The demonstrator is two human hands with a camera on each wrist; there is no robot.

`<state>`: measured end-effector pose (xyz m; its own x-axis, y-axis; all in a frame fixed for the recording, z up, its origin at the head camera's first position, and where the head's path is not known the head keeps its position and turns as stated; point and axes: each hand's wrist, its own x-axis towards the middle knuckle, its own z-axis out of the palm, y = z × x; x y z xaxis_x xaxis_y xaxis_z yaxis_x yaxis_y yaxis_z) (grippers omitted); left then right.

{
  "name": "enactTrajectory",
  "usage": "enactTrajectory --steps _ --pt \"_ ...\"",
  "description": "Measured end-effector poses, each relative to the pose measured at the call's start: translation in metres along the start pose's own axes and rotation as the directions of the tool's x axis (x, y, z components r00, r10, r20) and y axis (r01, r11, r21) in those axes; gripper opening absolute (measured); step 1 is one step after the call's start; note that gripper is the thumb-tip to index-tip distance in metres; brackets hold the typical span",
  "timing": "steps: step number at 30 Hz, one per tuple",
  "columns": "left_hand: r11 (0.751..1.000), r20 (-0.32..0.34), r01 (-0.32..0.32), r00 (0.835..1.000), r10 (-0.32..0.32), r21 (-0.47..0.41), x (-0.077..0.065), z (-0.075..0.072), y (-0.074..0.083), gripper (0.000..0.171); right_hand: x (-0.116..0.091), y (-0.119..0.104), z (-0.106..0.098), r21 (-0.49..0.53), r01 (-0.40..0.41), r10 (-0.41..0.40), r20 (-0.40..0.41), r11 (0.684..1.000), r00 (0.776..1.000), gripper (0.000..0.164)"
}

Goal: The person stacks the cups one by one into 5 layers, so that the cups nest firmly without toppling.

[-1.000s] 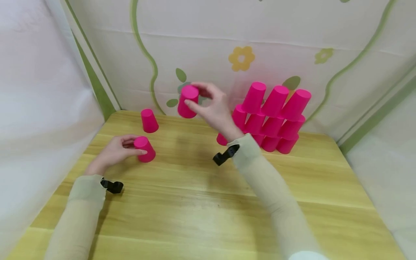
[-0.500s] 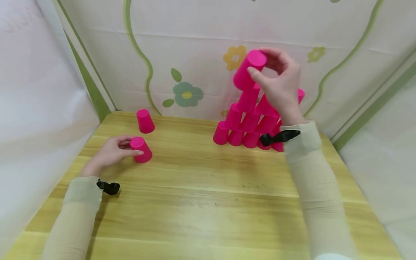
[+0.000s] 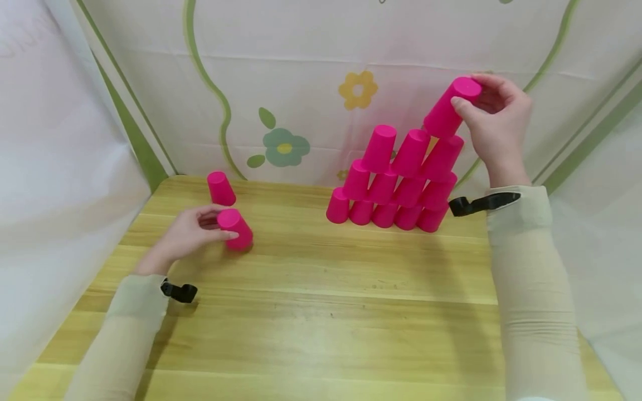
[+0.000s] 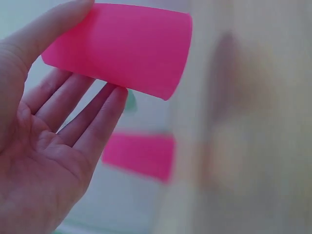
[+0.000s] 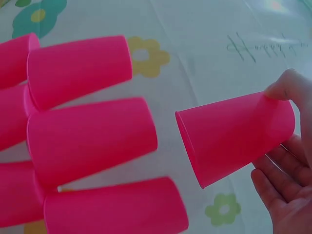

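My right hand [image 3: 501,122] pinches an upside-down pink cup [image 3: 451,108] between thumb and fingers. In the right wrist view, a gap separates that cup's open rim from the stacked cups. Below it in the head view stands a pyramid of pink cups [image 3: 383,188], all mouth down, with three in its uppermost row. At the left, my left hand [image 3: 193,231] holds another inverted pink cup [image 4: 122,48], thumb on one side and fingers on the other. One more pink cup [image 3: 221,188] stands upside down on the table just behind it.
The wooden table [image 3: 311,334] runs back to a white cloth [image 3: 301,83] printed with flowers and vines. Cloth also hangs at the left and right sides. A black wrist camera [image 3: 179,291] sits on the left sleeve, another camera [image 3: 484,204] on the right.
My right hand has carried its cup from the left of the pyramid to above its right end. My left hand and its cup have shifted slightly right, relative to the standing cup.
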<state>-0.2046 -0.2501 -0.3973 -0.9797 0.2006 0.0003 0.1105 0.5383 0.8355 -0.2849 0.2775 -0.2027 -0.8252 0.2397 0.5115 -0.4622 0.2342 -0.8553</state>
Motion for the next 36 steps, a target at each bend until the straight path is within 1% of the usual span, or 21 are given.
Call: enactTrajectory --steps 3,7,10,12,14,15,19,21,23,24,27,28,31,34,36 --pt "0.997 -0.029 -0.052 0.998 0.050 -0.058 0.008 0.007 0.027 0.062 0.004 0.009 -0.005 -0.003 -0.042 0.042 -0.001 0.999 0.999 0.042" --pt "0.981 -0.066 -0.136 0.990 0.127 -0.139 0.021 0.017 0.061 0.059 0.008 0.017 -0.007 -0.023 -0.095 0.095 0.005 0.995 0.995 0.045" --pt "0.964 -0.092 -0.204 0.977 0.190 -0.172 0.031 0.024 0.086 0.059 0.011 0.020 -0.007 -0.005 -0.120 0.120 0.009 0.993 0.993 0.048" --pt "0.949 -0.119 -0.257 0.964 0.238 -0.185 0.037 0.028 0.103 0.059 0.012 0.022 -0.007 0.010 -0.135 0.134 0.012 0.991 0.991 0.050" --pt "0.925 -0.149 -0.317 0.945 0.290 -0.208 0.044 0.032 0.119 0.058 0.013 0.024 -0.007 0.021 -0.149 0.148 0.015 0.989 0.989 0.051" --pt "0.912 -0.164 -0.350 0.933 0.320 -0.214 0.047 0.034 0.127 0.056 0.013 0.024 -0.006 0.022 -0.154 0.153 0.018 0.988 0.988 0.052" --pt "0.839 -0.228 -0.482 0.872 0.433 -0.251 0.063 0.042 0.157 0.051 0.014 0.025 -0.007 0.001 -0.173 0.173 0.025 0.985 0.985 0.055" --pt "0.813 -0.257 -0.522 0.848 0.463 -0.258 0.067 0.044 0.173 0.049 0.014 0.026 -0.007 -0.016 -0.176 0.177 0.030 0.984 0.984 0.057" --pt "0.793 -0.280 -0.545 0.833 0.476 -0.274 0.070 0.046 0.189 0.048 0.014 0.027 -0.007 -0.032 -0.178 0.179 0.035 0.984 0.983 0.058" --pt "0.785 -0.288 -0.551 0.830 0.478 -0.283 0.070 0.047 0.197 0.047 0.014 0.027 -0.006 -0.038 -0.176 0.177 0.036 0.984 0.984 0.058" --pt "0.768 -0.298 -0.559 0.825 0.480 -0.313 0.080 0.048 0.212 0.048 0.015 0.031 -0.006 -0.046 -0.165 0.166 0.040 0.985 0.985 0.058" --pt "0.762 -0.298 -0.560 0.825 0.480 -0.325 0.086 0.048 0.215 0.048 0.015 0.032 -0.006 -0.051 -0.160 0.162 0.042 0.986 0.986 0.058" --pt "0.756 -0.288 -0.548 0.835 0.469 -0.357 0.102 0.050 0.227 0.052 0.015 0.034 -0.006 -0.037 -0.152 0.154 0.045 0.988 0.987 0.058" --pt "0.750 -0.279 -0.538 0.842 0.462 -0.385 0.107 0.054 0.248 0.054 0.015 0.034 -0.007 -0.021 -0.154 0.155 0.049 0.988 0.987 0.059" --pt "0.749 -0.266 -0.531 0.847 0.460 -0.395 0.110 0.059 0.262 0.056 0.014 0.035 -0.008 -0.006 -0.159 0.159 0.054 0.987 0.986 0.060"
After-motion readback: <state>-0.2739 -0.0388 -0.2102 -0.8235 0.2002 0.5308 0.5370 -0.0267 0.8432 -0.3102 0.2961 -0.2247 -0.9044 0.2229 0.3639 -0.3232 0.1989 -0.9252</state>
